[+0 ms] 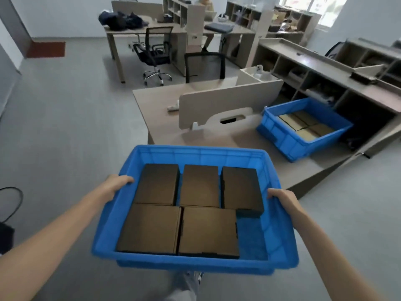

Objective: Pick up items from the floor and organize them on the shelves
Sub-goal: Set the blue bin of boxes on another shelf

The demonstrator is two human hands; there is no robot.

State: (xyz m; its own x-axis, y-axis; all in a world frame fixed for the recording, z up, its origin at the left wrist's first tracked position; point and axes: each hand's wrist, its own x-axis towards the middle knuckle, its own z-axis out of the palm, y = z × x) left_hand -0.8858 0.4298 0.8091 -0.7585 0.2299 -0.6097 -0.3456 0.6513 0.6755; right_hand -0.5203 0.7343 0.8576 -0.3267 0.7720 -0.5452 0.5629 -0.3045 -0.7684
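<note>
A: Left hand [118, 183] is hooked over the crate's [195, 152] left rim near the far corner. Right hand [282, 197] does the same on the right rim. Fingers are curled over the lip on both sides, nothing else held.
B: Why grip that far forward?
A: Load balance, I'd say. Five boxes [201, 185] inside: three along the far wall, two along the near wall. The near right corner is bare.
B: Crate off the floor [65, 127]?
A: Yes, carried roughly level in front of the person, short of the desk [156, 109].
B: Destination?
A: Likely the shelves [303, 68] on the right. Second crate [282, 135] sits at the desk's right end, just beside them, with boxes packed flat inside. Probably a staging spot.
B: Risk?
A: It's a rim grip only, nothing under the base. If it tilts, the boxes slide into the bare corner.
</note>
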